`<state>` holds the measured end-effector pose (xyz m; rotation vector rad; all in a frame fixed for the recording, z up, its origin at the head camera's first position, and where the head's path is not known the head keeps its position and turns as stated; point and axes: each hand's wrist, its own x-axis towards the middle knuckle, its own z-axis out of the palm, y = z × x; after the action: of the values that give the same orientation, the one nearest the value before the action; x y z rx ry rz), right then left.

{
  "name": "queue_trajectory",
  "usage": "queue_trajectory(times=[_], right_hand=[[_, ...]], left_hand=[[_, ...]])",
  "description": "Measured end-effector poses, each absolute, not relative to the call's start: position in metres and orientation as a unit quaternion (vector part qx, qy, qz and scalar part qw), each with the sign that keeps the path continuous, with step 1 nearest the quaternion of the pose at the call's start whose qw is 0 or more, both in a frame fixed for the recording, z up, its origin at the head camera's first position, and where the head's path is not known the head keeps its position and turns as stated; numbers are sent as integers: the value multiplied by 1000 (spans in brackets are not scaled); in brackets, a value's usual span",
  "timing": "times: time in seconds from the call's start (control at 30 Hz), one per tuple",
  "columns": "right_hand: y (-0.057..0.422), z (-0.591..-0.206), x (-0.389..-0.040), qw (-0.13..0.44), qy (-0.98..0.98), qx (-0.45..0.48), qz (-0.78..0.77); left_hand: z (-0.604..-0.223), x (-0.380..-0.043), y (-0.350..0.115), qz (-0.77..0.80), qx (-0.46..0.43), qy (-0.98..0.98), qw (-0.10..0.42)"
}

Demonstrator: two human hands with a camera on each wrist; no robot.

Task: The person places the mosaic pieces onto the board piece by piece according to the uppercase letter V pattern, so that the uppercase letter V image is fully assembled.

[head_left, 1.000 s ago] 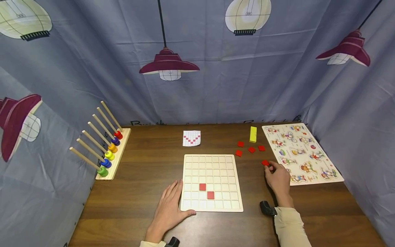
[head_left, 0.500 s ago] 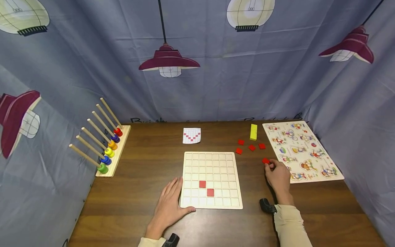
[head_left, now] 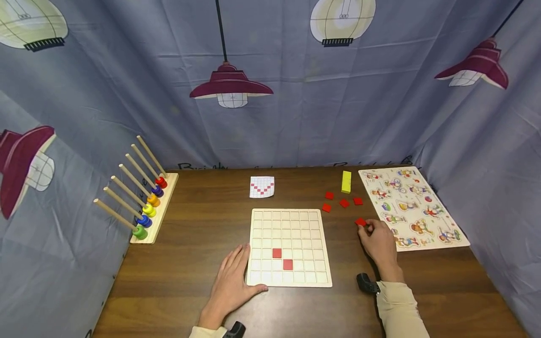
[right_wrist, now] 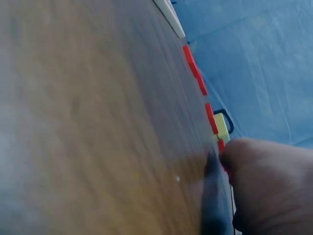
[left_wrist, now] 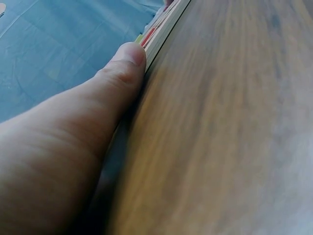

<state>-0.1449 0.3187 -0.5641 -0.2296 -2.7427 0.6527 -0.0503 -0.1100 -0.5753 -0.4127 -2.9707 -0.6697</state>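
A square wooden grid board [head_left: 286, 230] lies on the table with two red tiles set in its lower cells, placed diagonally. Along its left edge rest the straight fingers of my left hand [head_left: 230, 286], the thumb on its front edge. In the left wrist view that thumb [left_wrist: 127, 63] lies against the board's side. On the right, my right hand [head_left: 380, 244] pinches a red square tile [head_left: 360, 222] between thumb and fingertips, low over the table. The right wrist view shows my thumb [right_wrist: 264, 166] hiding most of that tile.
Several loose red tiles [head_left: 344, 203] lie beyond the right hand, near a yellow block [head_left: 346, 182]. A picture puzzle board [head_left: 405, 206] lies at the right. A small pattern card [head_left: 262, 187] sits behind the grid board, and a peg stand with coloured rings [head_left: 165, 199] stands at left.
The right hand's fingertips and the red tile have shifted slightly left. The left hand stays at the board's edge. The head view has tilted a little.
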Motion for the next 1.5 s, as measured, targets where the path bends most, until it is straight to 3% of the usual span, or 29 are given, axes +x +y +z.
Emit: queue_trajectory(times=[0.3,0.5,0.87,1.1,1.5], right_hand=[[274,-555,-139,180,-949,42,255],[225,-535,-132,132,-942,141,276],[149,-539,-134,53,-938,267,214],[124,-541,-138,31,-939,292,178],[104,-538,-141,42,-950,266,158]], left_hand=[[-577,-51,-108,-208,-140,-966,55],[-576,-51,-107,-203,-145,-967,47],[-574,-51,-100,-189,-145,-970,45],[-577,-48,-99,-180,-144,-971,55],[-575,-49,-101,-184,-146,-970,63]])
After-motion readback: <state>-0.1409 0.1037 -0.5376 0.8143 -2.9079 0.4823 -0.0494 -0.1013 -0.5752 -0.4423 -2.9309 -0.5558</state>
